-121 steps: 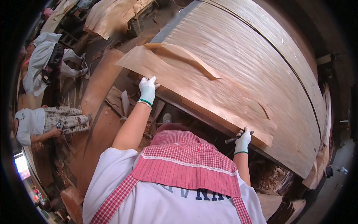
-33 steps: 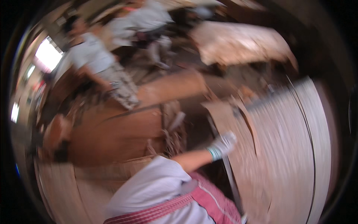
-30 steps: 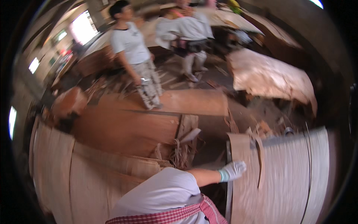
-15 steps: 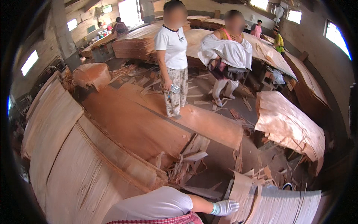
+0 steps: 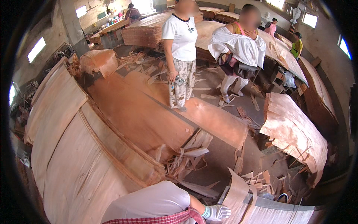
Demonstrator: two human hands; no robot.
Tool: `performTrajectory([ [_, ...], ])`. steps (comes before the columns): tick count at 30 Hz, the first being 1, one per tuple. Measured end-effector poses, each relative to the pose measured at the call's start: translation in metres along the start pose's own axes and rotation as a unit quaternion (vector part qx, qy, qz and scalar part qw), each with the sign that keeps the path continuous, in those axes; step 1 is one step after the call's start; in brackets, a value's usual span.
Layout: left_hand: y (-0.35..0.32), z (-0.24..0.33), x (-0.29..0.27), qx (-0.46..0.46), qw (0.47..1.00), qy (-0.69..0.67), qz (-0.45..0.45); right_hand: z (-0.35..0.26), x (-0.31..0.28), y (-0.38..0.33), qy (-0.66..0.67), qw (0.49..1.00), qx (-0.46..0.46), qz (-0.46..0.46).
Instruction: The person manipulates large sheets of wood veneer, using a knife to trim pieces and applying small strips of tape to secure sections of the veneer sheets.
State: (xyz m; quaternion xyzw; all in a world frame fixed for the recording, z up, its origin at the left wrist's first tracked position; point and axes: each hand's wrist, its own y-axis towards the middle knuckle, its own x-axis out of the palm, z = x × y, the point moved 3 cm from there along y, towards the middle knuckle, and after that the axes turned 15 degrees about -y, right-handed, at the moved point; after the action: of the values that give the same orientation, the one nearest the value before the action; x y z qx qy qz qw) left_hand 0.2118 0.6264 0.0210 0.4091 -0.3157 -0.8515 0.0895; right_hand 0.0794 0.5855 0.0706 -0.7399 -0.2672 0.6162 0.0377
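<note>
My left hand point(image 5: 217, 213), in a white glove with a pale green cuff, lies at the lower edge of the view. Its fingers are stretched out toward the left edge of a thin, curled wood veneer strip point(image 5: 235, 192). Whether they press on the strip is unclear. Beneath and to the right is a pale stack of veneer sheets point(image 5: 278, 212), partly cut off by the view. A narrow bent strip point(image 5: 253, 203) lies across it. My white-sleeved arm reaches in from the lower left, beside a red checked cloth. My right hand is out of view.
Large veneer stacks point(image 5: 71, 164) fill the left side. Reddish sheets point(image 5: 141, 115) cover the floor ahead, near scraps point(image 5: 186, 158). A person in a white shirt point(image 5: 184, 41) and another holding white cloth point(image 5: 238, 46) stand ahead. A draped veneer pile point(image 5: 294, 127) is at right.
My view has shifted, so most of the room sits farther right. My left hand appears slightly lower and farther left, its fingers still stretched out beside the veneer strip.
</note>
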Motion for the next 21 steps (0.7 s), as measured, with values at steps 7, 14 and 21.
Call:
performTrajectory([
  [7,-0.044,-0.034,0.094,-0.042,0.997,0.047,0.037,0.002,-0.002,0.001,-0.043,0.998,-0.026,0.037],
  [14,-0.047,-0.033,0.1,-0.08,0.996,0.015,0.023,0.009,-0.005,-0.003,-0.087,0.993,-0.038,0.075],
  [21,-0.042,-0.031,0.096,-0.093,0.995,-0.015,-0.015,0.018,-0.004,-0.007,-0.121,0.985,-0.051,0.114],
])
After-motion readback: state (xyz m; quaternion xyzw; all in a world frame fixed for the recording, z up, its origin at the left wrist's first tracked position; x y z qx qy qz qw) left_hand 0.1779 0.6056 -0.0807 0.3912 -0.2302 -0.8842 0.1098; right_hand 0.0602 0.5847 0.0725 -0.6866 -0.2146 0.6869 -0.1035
